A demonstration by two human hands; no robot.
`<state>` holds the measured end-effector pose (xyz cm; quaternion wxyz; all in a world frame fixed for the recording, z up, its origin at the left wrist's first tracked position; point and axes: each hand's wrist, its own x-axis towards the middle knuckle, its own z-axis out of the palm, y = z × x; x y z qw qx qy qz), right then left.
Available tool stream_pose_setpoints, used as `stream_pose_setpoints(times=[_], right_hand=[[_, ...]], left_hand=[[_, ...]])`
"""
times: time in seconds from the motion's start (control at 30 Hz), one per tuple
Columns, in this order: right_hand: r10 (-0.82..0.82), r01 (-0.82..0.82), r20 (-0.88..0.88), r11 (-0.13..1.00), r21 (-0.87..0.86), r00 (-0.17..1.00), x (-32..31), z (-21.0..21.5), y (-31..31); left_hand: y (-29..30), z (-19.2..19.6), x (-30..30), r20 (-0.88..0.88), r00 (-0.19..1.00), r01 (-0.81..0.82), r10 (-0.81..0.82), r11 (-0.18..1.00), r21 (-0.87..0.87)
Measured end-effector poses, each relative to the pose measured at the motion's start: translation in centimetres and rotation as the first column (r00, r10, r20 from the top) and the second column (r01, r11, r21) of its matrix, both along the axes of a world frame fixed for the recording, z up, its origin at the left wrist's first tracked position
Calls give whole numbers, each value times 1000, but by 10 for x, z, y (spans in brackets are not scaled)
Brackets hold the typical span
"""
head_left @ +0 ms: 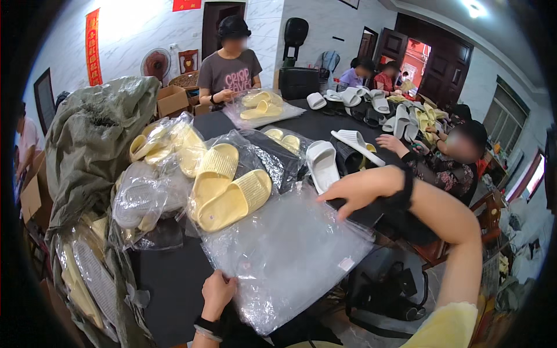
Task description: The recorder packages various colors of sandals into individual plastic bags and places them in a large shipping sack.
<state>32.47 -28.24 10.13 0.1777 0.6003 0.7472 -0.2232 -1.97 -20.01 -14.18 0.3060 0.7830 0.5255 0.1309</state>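
A stack of clear plastic bags point(284, 249) lies on the black table point(168, 278) in front of me. My left hand point(217, 293) pinches the near left edge of the bags. My right hand point(353, 188) rests flat and spread on the far right corner of the stack, next to a white slipper point(322, 165). A pair of yellow slippers point(229, 188) lies on the bags at their far left corner, just beyond my hands.
Bagged yellow slippers point(159, 145) pile up at the left beside a large grey-green sack point(93, 133). Loose white and yellow slippers point(383, 107) cover the far table. A person in a brown shirt point(230, 69) stands opposite; other people sit at the right.
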Motion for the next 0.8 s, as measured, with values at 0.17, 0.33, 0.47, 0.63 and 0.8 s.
stream_pose_setpoints(times=[0.17,0.33,0.47,0.63,0.8], right_hand=[[-230,143,204,919,369,951,15,28,-32],[320,-352,240,363,863,917,-22,-73,69],[374,-473,370,239,848,851,-54,-160,143],[321,-523,420,388,759,849,-69,-183,170],[169,-402,373,199,894,912,-45,-116,160]], left_hand=[[1,13,-11,63,995,-56,71,974,-218],[6,12,-7,133,990,-29,57,979,-203],[4,17,0,119,991,-32,55,982,-188],[10,-8,-10,65,997,-31,39,991,-130],[7,-5,-7,73,997,-21,30,993,-119]])
